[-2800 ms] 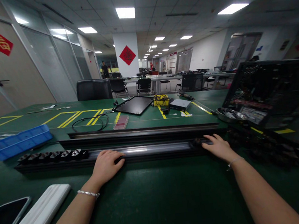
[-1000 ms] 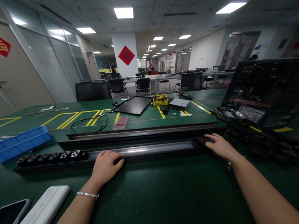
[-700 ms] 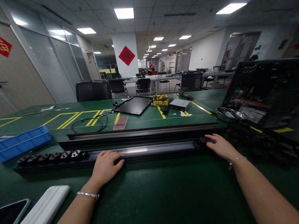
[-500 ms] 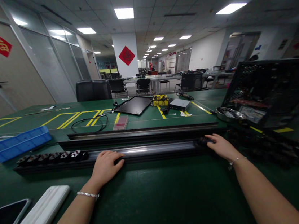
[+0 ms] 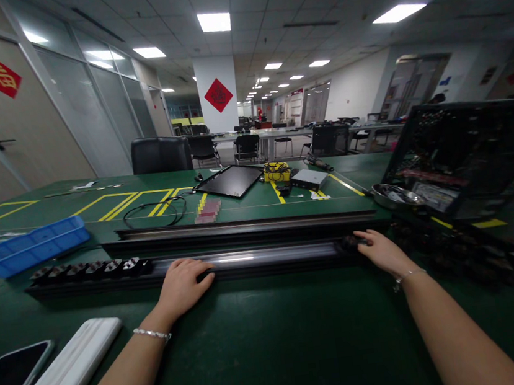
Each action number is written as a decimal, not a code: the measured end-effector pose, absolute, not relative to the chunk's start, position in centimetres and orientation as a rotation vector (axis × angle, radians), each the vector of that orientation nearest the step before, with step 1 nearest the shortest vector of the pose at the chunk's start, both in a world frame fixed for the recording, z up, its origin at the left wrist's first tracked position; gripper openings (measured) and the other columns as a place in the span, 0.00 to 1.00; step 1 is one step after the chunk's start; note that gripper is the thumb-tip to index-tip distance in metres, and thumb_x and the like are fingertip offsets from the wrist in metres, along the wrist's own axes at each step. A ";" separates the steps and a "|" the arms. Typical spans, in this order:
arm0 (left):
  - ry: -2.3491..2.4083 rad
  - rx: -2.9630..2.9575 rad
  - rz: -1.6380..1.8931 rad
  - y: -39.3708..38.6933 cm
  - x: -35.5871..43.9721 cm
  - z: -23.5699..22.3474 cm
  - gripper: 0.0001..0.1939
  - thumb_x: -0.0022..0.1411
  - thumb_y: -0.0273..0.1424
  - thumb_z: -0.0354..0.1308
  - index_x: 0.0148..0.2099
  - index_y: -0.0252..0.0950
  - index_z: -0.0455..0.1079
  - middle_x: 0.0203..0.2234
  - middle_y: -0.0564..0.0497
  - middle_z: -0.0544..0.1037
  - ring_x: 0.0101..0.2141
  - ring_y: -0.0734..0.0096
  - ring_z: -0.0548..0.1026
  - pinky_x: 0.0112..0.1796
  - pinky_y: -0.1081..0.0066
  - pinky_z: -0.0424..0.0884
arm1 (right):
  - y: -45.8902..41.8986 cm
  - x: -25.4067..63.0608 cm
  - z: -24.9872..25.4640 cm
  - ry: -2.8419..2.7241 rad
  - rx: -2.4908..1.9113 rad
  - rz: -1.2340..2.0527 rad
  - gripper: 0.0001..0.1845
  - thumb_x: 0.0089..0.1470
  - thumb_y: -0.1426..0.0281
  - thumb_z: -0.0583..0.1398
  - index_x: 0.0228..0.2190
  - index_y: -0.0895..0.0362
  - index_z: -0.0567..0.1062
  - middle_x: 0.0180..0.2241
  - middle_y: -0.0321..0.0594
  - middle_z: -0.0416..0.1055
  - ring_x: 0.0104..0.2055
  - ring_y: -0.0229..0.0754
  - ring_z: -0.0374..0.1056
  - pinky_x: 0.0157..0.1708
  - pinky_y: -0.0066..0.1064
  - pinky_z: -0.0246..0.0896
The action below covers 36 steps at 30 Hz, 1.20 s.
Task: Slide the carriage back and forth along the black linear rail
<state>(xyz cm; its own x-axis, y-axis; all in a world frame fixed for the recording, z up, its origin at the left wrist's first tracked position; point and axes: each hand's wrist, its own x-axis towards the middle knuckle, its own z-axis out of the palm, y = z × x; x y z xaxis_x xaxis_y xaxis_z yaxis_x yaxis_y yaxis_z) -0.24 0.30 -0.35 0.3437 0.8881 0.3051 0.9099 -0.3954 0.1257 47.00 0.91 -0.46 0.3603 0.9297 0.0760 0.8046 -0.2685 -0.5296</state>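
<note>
A long black rail (image 5: 269,256) with a shiny channel lies across the green table (image 5: 275,340). My left hand (image 5: 182,286) lies palm down on the rail near its middle, fingers curled over its front edge. My right hand (image 5: 381,251) is at the rail's right end, fingertips closed on a small black part (image 5: 350,243) seated in the channel. Several black socket modules (image 5: 88,269) sit in a row in the rail's left part. A second long black rail (image 5: 243,228) lies just behind the first.
A blue tray (image 5: 33,245) stands at the left. A white bar (image 5: 59,376) and a phone (image 5: 8,379) lie at the near left. An open computer case (image 5: 468,154), a metal bowl (image 5: 395,197) and a pile of black parts (image 5: 470,250) fill the right. A black panel (image 5: 234,179) and a coiled cable (image 5: 154,212) lie further back.
My right hand has crept slightly right along the rail's end, staying on the small black part. My left hand has stayed where it was.
</note>
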 end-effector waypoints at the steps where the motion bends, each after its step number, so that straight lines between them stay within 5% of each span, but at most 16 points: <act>1: -1.691 -2.518 -0.505 0.3 -0.2 -0.3 0.15 0.60 0.42 0.49 0.42 0.46 0.74 0.40 0.52 0.79 0.43 0.64 0.73 0.46 0.61 0.59 | 0.9 47.0 -0.5 -1.504 -2.144 0.351 0.28 0.47 0.67 0.53 0.51 0.61 0.69 0.61 0.51 0.50 0.51 0.49 0.64 0.52 0.34 0.56; 18: -1.686 -2.506 -0.519 0.3 -0.2 -0.4 0.17 0.61 0.43 0.47 0.42 0.45 0.74 0.39 0.53 0.79 0.42 0.64 0.73 0.46 0.61 0.59 | 1.2 47.4 -1.0 -1.521 -2.117 0.347 0.28 0.48 0.68 0.54 0.52 0.63 0.68 0.61 0.54 0.51 0.53 0.50 0.63 0.53 0.36 0.54; 36: -1.694 -2.512 -0.517 0.4 -0.2 -0.4 0.16 0.60 0.43 0.48 0.42 0.46 0.74 0.39 0.53 0.79 0.42 0.65 0.73 0.46 0.61 0.58 | 0.8 47.4 -0.5 -1.550 -2.065 0.241 0.24 0.46 0.69 0.54 0.47 0.60 0.72 0.51 0.47 0.67 0.46 0.47 0.68 0.47 0.35 0.61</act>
